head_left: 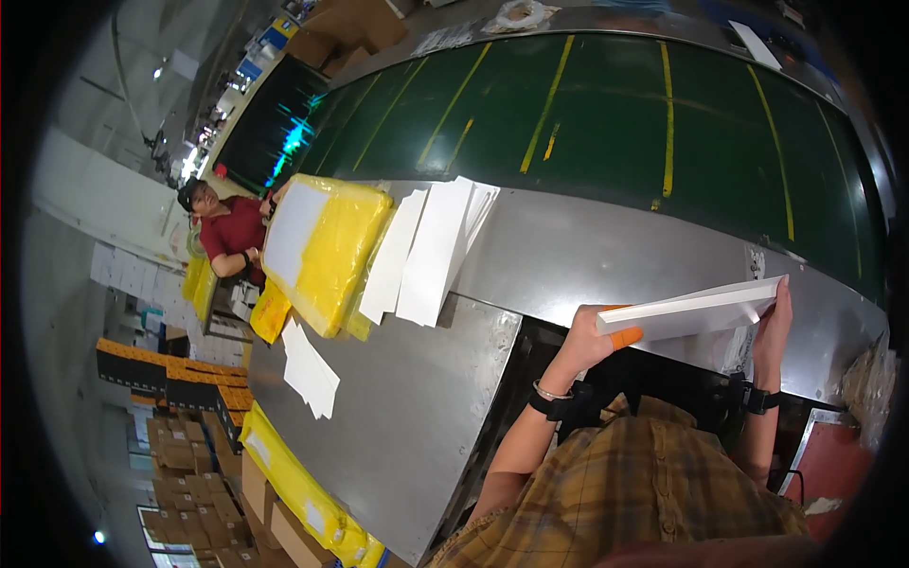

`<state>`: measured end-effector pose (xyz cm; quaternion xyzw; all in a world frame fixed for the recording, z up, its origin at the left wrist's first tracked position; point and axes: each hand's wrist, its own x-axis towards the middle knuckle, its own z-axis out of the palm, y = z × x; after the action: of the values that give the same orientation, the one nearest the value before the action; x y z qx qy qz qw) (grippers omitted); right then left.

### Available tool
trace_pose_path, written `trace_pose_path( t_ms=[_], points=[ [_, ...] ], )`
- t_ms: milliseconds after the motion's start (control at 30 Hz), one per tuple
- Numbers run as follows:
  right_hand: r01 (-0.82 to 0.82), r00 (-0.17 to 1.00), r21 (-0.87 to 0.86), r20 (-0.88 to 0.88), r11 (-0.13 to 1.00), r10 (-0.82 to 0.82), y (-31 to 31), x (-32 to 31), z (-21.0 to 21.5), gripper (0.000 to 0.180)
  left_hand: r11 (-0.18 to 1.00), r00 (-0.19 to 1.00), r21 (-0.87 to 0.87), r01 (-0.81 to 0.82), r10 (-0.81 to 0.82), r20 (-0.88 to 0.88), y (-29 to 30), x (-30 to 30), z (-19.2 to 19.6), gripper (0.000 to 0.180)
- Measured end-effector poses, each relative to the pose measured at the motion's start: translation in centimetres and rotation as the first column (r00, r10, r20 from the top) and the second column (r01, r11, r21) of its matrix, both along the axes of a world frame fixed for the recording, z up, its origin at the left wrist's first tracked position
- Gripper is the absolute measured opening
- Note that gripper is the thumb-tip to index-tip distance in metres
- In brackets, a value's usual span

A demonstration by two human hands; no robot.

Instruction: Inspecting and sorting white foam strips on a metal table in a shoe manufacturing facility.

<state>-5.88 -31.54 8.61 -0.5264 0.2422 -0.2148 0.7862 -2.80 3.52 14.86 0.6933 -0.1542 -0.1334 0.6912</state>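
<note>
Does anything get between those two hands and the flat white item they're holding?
Nothing visible blocks them: the left hand and right hand grip the flat white item at opposite ends. Only orange finger covers on the left hand seem to come between.

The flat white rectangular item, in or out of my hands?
In: your left hand and right hand grip opposite ends of the item.

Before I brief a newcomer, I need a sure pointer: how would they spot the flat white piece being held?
Find the yellow-striped green belt, then the metal strip along its near side. Over that strip, the left hand and right hand hold the flat white piece. White sheets lie further left; only this piece is held up.
</note>
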Motion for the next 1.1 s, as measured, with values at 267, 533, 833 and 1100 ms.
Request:
trace_pose_path(
  t_ms=[267,533,833,1100],
  points=[
    [0.265,0.963,0.023,0.036,0.964,-0.266,1.5,-1.2,-2.1,0.044,0.991,0.988,0.126,0.04,-0.021,-0.151,-1.0,2.8,-4.5,0.04],
    [0.159,0.987,-0.166,-0.011,0.973,-0.163,1.1,-2.0,-3.2,0.028,0.982,0.996,0.177,-0.067,0.075,-0.04,-1.0,1.6,-7.0,0.075],
    [0.258,0.966,-0.18,0.013,0.949,-0.26,2.2,-1.5,-1.3,0.038,0.857,0.911,-0.339,-0.388,0.301,-0.282,-3.6,-0.7,-6.6,0.067],
    [0.357,0.929,-0.272,0.005,0.894,-0.369,4.1,-2.3,-1.2,0.026,0.759,0.788,-0.298,-0.578,0.425,-0.446,-5.5,1.5,-3.7,0.034]
  ],
)
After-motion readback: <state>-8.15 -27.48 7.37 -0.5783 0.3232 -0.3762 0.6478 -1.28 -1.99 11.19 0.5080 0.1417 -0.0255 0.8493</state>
